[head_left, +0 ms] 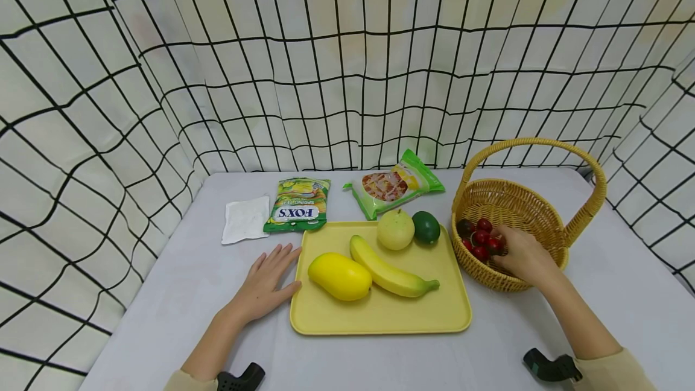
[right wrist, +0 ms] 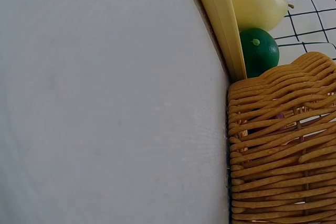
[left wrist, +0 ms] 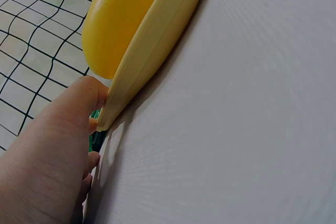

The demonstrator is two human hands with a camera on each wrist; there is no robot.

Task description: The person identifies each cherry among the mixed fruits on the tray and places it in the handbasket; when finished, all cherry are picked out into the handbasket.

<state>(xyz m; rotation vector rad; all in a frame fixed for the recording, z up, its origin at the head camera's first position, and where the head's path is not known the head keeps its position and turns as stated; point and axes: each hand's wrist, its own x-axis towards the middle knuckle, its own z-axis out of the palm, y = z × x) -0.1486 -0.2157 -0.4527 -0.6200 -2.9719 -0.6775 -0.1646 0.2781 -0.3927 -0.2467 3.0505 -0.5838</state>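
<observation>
My right hand [head_left: 525,253] reaches over the near rim of the wicker basket [head_left: 543,207], its fingers curled at a bunch of red cherries [head_left: 481,238] inside and pinching them. In the right wrist view the basket wall [right wrist: 283,156] hides that hand. With fingers spread, my left hand [head_left: 265,285] lies at the left edge of the yellow tray [head_left: 380,318], its fingertips touching the rim. On the tray lie a yellow mango [head_left: 340,276], a banana [head_left: 391,270], a pale round pear [head_left: 396,230] and a dark green lime-like fruit [head_left: 426,227].
Behind the tray lie a green Fox's candy bag [head_left: 298,204] and a green-and-white snack packet [head_left: 396,184]. A white square packet [head_left: 245,220] is at the left. The basket's tall handle [head_left: 589,198] arches up. Black-grid netting [head_left: 347,59] stands along the table's back and sides.
</observation>
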